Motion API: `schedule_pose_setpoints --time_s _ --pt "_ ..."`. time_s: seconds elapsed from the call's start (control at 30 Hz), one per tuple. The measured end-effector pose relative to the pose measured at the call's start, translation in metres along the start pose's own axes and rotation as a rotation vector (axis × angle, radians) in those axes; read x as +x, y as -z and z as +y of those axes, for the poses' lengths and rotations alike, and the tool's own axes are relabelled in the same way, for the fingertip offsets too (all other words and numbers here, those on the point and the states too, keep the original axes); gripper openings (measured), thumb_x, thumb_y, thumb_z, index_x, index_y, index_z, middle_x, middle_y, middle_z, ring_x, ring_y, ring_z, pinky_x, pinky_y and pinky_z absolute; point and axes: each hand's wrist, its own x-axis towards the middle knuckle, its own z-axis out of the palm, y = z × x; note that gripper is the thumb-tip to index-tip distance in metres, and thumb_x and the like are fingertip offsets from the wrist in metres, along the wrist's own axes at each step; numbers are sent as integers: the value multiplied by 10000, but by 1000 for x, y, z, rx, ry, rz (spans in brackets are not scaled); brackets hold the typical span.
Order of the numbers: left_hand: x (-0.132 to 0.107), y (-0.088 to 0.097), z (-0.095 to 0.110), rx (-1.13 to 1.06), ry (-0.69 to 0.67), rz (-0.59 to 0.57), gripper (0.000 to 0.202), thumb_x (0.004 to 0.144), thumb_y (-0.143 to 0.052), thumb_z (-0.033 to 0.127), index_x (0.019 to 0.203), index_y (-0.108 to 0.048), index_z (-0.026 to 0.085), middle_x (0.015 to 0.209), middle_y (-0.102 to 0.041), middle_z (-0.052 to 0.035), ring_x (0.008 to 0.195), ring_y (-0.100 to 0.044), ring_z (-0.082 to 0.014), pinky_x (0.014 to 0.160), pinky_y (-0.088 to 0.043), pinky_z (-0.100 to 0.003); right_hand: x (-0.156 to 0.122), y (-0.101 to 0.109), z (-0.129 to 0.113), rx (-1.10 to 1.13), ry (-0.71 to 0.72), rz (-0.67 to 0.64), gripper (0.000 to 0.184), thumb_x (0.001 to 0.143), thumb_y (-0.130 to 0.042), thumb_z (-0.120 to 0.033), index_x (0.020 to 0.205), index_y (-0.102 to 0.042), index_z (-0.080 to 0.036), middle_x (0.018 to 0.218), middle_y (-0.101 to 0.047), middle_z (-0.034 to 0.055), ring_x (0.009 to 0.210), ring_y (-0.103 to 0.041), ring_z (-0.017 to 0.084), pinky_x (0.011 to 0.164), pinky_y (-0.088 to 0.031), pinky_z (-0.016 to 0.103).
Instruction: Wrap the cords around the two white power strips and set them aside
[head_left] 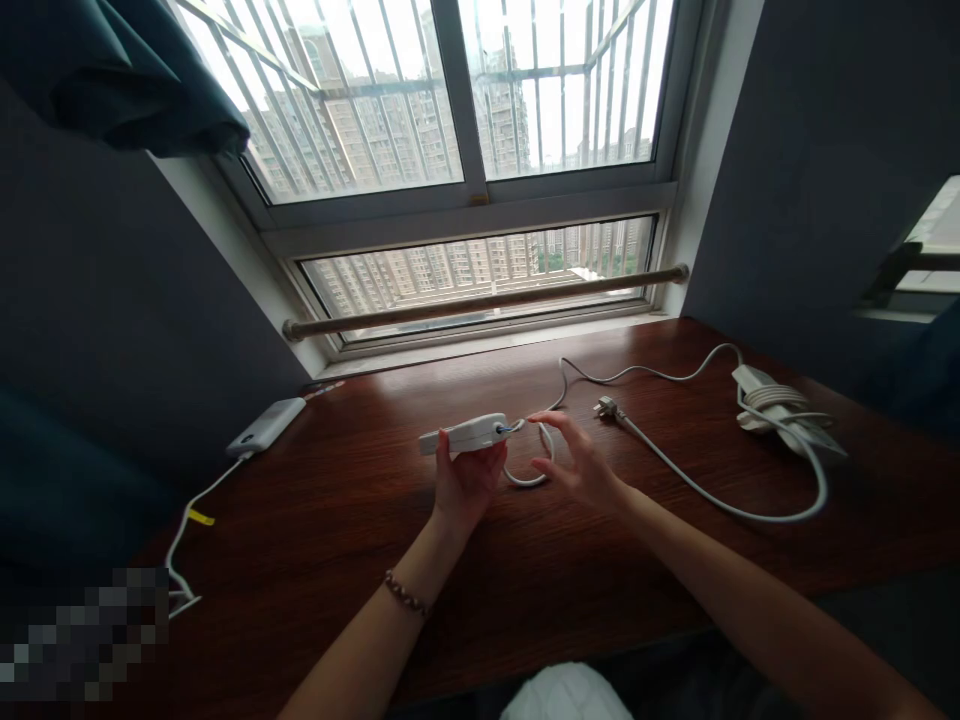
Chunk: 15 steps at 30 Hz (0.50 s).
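Note:
My left hand (469, 485) holds up a slim white plastic device (466, 434) above the brown table, thumb in front and fingers underneath. A paler flat end sticks out to the left. Short blue and white wires (511, 428) show at its right end, and a white cable (529, 483) loops down beside it. Just right of those wires is my right hand (577, 465), thumb and fingers apart, with nothing seen between them. Its index fingertip is close to the wires; whether it touches them I cannot tell.
To the right, a white bundle of coiled cable (780, 405) lies on the wooden table (360, 540), its thick cord ending in a plug (606, 408). At the left sits a white box-shaped unit (266, 427) with a cord and yellow tag (201, 517). A barred window (472, 180) stands behind.

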Motion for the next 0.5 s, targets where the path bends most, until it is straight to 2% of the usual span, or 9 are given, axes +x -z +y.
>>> schedule_pose_setpoints --time_s 0.1,0.3,0.4,0.5 --pt "-1 -1 -1 3 16 1 467 799 -445 487 966 -600 79 883 -673 -144 819 -638 -210 780 -503 -311 -1 -4 -1 22 55 -118 537 782 -527 -264 1285 -344 -227 1257 -440 88 1178 -377 209 995 -295 375" --pt "-4 -7 -1 28 100 56 460 784 -474 486 942 -597 72 848 -674 -148 782 -645 -210 714 -528 -299 0 -5 3 48 27 -194 509 827 -463 -253 1315 -317 -241 1332 -371 78 1248 -290 210 1035 -232 410" --pt "-5 -9 -2 48 128 92 447 778 -486 484 939 -589 79 819 -676 -130 741 -649 -197 680 -537 -286 2 -4 4 64 0 -170 401 834 -457 -261 1233 -429 -243 1221 -472 79 1167 -384 202 992 -288 393" --pt "-7 -13 -3 57 137 111 435 778 -487 481 920 -586 81 781 -676 -119 701 -649 -184 661 -540 -276 4 -1 3 81 -48 -103 242 805 -510 -300 1023 -577 -223 994 -557 71 969 -492 191 872 -378 353"
